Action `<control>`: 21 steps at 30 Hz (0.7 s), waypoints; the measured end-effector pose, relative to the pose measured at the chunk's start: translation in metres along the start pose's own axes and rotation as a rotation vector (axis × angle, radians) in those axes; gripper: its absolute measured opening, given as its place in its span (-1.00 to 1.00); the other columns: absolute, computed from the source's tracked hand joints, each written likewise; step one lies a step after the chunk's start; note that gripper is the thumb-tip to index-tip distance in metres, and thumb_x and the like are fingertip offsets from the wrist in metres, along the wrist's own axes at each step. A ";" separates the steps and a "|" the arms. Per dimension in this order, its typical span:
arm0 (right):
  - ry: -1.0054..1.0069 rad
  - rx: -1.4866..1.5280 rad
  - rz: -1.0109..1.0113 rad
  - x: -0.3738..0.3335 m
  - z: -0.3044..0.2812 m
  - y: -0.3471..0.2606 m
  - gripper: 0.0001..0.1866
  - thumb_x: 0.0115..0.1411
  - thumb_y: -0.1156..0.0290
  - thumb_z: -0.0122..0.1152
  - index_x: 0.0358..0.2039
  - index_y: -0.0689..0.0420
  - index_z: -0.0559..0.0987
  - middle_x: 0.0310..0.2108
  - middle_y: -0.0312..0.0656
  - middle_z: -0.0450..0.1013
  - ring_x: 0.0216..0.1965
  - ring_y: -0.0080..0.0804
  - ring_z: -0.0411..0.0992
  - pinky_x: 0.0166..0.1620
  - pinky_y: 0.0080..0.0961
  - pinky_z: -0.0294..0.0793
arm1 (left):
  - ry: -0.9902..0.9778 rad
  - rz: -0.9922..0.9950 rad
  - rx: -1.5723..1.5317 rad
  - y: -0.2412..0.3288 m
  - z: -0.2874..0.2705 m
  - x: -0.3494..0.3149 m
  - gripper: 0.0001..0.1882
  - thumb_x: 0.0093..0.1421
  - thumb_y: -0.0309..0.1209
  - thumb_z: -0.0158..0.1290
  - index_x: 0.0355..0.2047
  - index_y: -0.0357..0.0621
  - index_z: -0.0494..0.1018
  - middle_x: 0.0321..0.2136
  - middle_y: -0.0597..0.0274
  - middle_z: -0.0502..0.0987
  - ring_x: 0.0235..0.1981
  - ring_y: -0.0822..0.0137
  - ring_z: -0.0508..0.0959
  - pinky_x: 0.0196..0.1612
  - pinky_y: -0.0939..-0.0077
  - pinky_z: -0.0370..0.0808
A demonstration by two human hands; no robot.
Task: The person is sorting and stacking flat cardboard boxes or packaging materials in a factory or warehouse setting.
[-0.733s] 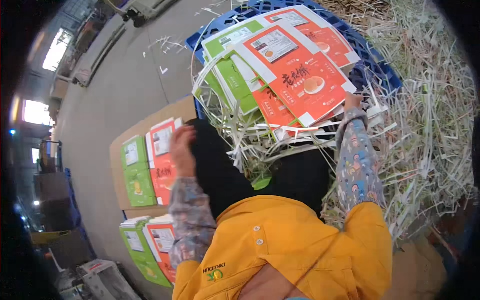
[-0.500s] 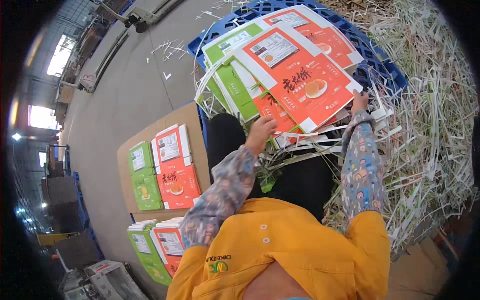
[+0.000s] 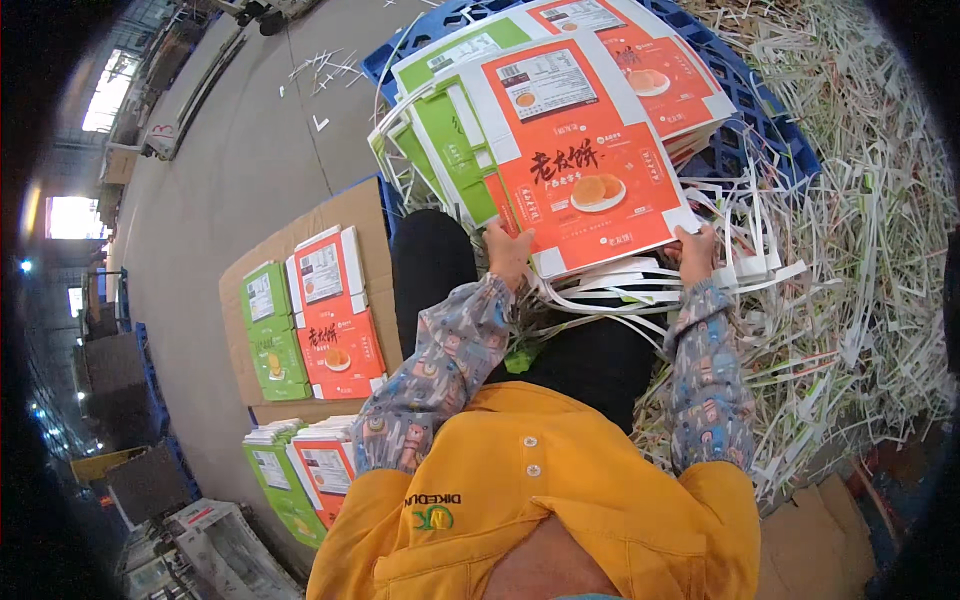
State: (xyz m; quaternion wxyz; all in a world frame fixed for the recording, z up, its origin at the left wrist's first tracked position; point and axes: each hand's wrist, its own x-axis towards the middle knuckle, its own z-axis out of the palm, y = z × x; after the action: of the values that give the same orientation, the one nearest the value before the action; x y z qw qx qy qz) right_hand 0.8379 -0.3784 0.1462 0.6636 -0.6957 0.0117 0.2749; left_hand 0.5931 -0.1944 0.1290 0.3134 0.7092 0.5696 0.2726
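A red-orange flat carton blank (image 3: 600, 135) with white flaps lies in front of me on top of other blanks. My left hand (image 3: 508, 256) is closed at its near left corner, fingers and thumb at the edge. At the near right corner, my right hand (image 3: 693, 255) grips the same blank, with part of its fingers hidden. Beside it on the left, partly covered, are green flat carton blanks (image 3: 458, 140). Behind, to the right, sits a stack of red-orange blanks (image 3: 655, 85).
Under the blanks is a blue plastic pallet (image 3: 775, 140). Paper trim strips (image 3: 840, 250) heap up on the right. At left, stacks of green blanks (image 3: 272, 350) and red-orange blanks (image 3: 345, 345) rest on a brown cardboard sheet (image 3: 378, 240). More stacks stand nearer me.
My left hand has come to the near left corner and closed on the blank. My right hand has shifted slightly down and left. The red-orange blank has turned straighter toward me.
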 end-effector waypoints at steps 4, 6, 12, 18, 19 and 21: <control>0.035 -0.294 -0.106 0.017 -0.006 -0.003 -0.53 -0.08 0.46 0.12 -0.16 0.23 0.18 -0.30 -0.07 0.31 -0.39 -0.34 0.37 -0.44 -0.52 0.39 | -0.523 -0.320 -0.921 0.003 -0.023 0.015 -0.64 -0.04 -0.48 0.08 -0.26 -0.41 0.27 -0.46 0.14 0.44 -0.50 0.39 0.44 -0.38 0.53 0.42; 0.141 -0.408 -0.330 0.031 0.000 0.001 -0.54 -0.09 0.45 0.13 -0.16 0.26 0.22 -0.30 -0.07 0.32 -0.33 -0.32 0.35 -0.33 -0.50 0.36 | -0.366 -0.464 -0.603 -0.021 -0.014 0.015 -0.72 -0.05 -0.47 0.09 -0.35 -0.40 0.35 -0.51 0.17 0.47 -0.55 0.44 0.43 -0.45 0.55 0.41; -0.079 -0.542 -0.390 0.040 -0.016 0.007 -0.65 -0.10 0.40 0.11 -0.26 0.28 0.42 -0.31 -0.13 0.36 -0.28 -0.33 0.33 -0.22 -0.48 0.29 | -0.567 -0.254 -0.458 0.026 -0.035 0.011 -0.67 0.02 -0.29 -0.01 -0.39 -0.41 0.39 -0.46 0.18 0.47 -0.50 0.40 0.43 -0.44 0.46 0.33; -0.178 -0.407 -0.266 0.015 -0.022 0.001 -0.73 -0.02 0.49 0.04 -0.24 0.23 0.38 -0.32 -0.20 0.34 -0.34 -0.51 0.32 -0.31 -0.62 0.33 | -0.652 -0.169 -0.599 -0.001 -0.019 0.022 -0.78 -0.04 -0.39 0.02 -0.43 -0.32 0.42 -0.53 0.15 0.46 -0.54 0.39 0.41 -0.48 0.48 0.34; -0.155 -0.261 -0.203 0.011 -0.010 0.004 -0.71 -0.01 0.49 0.03 -0.22 0.24 0.35 -0.31 -0.19 0.33 -0.34 -0.49 0.33 -0.32 -0.60 0.35 | -0.597 -0.158 -0.588 -0.021 -0.012 0.029 -0.81 -0.06 -0.41 0.03 -0.48 -0.32 0.40 -0.55 0.16 0.45 -0.54 0.40 0.41 -0.48 0.50 0.34; -0.109 -0.104 -0.166 0.018 -0.017 0.006 -0.65 0.02 0.51 0.00 -0.14 0.23 0.25 -0.26 -0.14 0.30 -0.33 -0.40 0.35 -0.32 -0.53 0.41 | -0.606 -0.330 -0.542 -0.001 -0.014 0.030 -0.83 -0.08 -0.47 0.05 -0.48 -0.30 0.33 -0.57 0.16 0.43 -0.54 0.43 0.41 -0.46 0.56 0.35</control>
State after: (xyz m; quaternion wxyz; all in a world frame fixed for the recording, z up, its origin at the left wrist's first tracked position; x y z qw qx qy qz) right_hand 0.8575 -0.3889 0.1331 0.6469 -0.7117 -0.0962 0.2565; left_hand 0.5879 -0.1634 0.1387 0.6806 0.5488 0.4653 0.1380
